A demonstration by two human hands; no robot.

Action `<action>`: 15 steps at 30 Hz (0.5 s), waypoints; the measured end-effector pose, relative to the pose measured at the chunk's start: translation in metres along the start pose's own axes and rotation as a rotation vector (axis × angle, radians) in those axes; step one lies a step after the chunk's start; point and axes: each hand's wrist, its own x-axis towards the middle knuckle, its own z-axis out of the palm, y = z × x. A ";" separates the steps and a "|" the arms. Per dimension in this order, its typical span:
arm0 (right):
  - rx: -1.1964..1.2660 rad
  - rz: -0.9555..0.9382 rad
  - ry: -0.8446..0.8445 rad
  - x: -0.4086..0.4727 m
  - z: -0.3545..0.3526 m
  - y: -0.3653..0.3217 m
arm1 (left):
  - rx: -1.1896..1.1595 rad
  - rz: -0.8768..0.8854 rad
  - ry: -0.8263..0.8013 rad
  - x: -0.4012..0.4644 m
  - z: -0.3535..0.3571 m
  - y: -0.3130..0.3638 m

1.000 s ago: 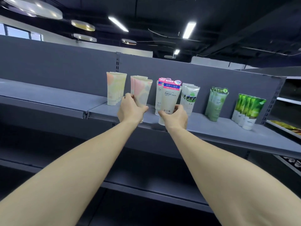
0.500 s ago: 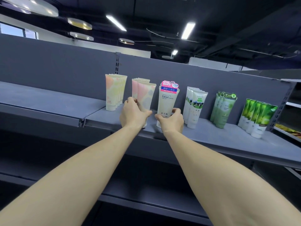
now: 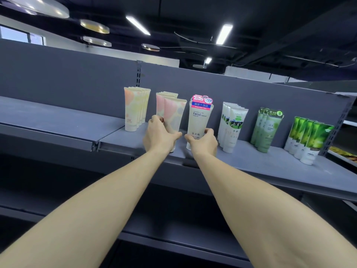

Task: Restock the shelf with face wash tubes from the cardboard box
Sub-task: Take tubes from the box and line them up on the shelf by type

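Grey shelf: right hand grips "Facial cleanser" tube.

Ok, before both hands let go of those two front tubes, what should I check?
1. Left hand grips pink-and-cream plastic tube: ok.
2. Right hand grips white "Facial" tube with pink label: ok.
3. Both tubes upright, caps down: ok.
4. Caps fully seated on grey metal shelf: cannot tell, hands cover them.
5. Gap between the two tubes: ok.
6. Neighbouring white tubes with green print standing undisturbed: ok.
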 end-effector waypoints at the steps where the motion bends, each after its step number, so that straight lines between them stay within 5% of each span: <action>1: 0.002 0.005 -0.015 -0.001 -0.001 0.000 | 0.001 0.001 0.001 -0.001 0.000 0.000; 15: 0.024 -0.134 -0.008 -0.018 -0.036 0.021 | 0.014 0.000 0.092 -0.044 -0.012 0.019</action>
